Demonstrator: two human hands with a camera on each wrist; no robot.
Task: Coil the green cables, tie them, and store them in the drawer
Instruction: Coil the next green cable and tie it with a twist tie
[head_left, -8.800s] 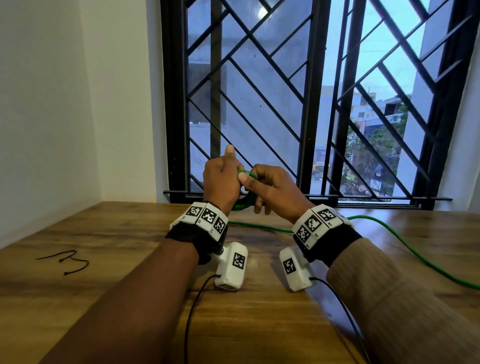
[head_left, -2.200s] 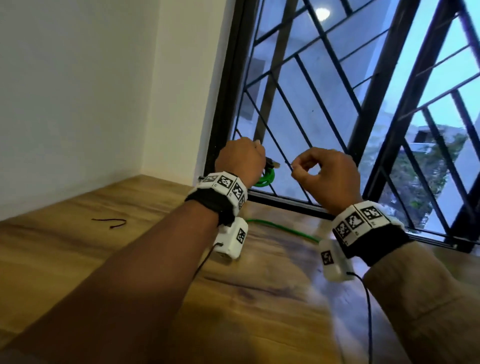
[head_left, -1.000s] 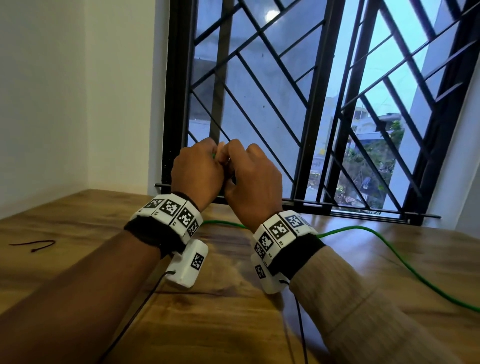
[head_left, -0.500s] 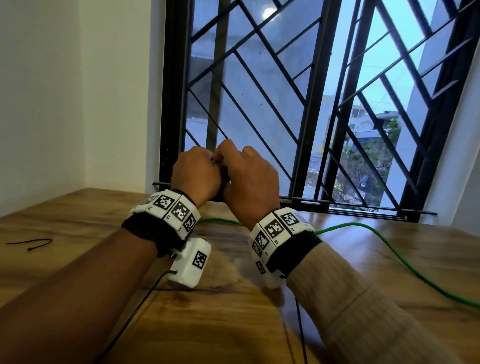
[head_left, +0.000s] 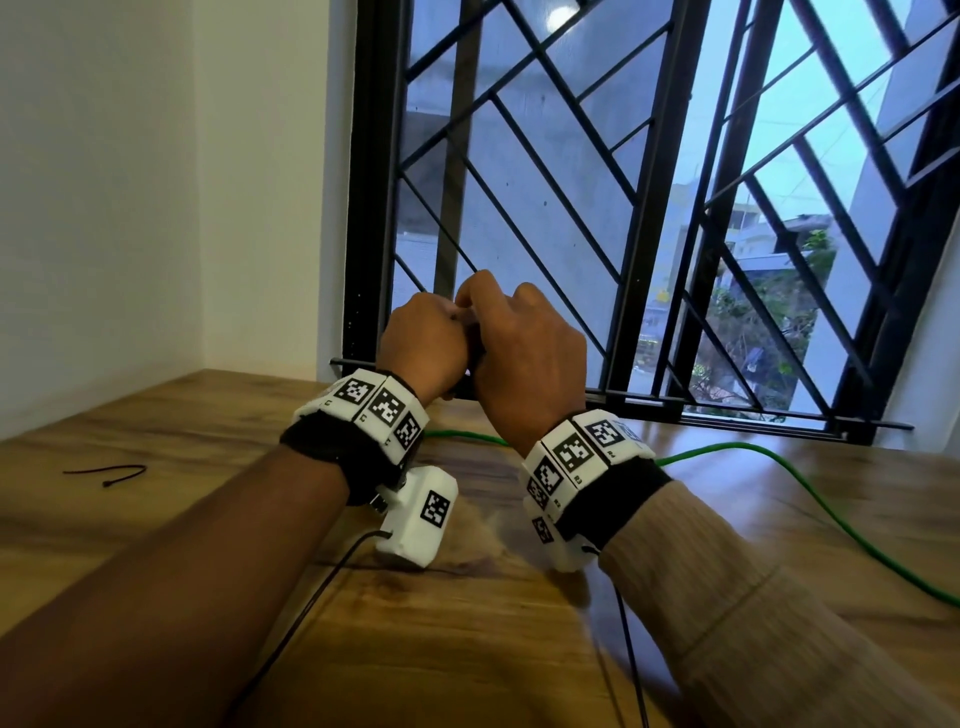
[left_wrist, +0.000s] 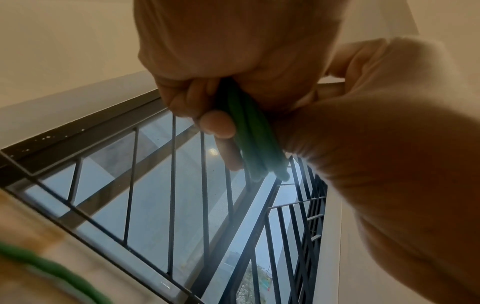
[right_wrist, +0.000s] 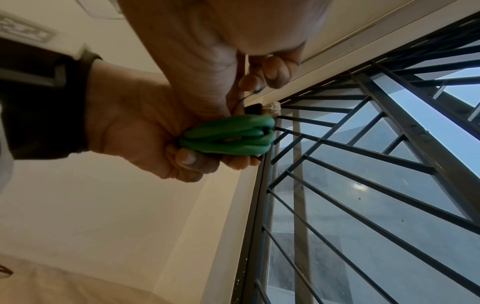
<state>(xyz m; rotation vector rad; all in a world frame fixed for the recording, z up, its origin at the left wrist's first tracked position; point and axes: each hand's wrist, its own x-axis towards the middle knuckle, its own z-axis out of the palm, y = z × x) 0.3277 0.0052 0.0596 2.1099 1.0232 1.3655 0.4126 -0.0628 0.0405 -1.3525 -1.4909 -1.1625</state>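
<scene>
Head view: left hand (head_left: 422, 347) grips the green coil (right_wrist: 231, 134); right hand (head_left: 524, 358) pinches a black tie (right_wrist: 246, 98) beside it.

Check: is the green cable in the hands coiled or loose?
Coiled: the green cable sits in tight loops gripped by the left hand.

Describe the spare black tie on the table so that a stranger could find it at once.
Start at the barred window and go down to the wooden table. Far on its left part, apart from both hands, lies the black tie. It is thin, dark and short, unlike the long green cable on the right.
</scene>
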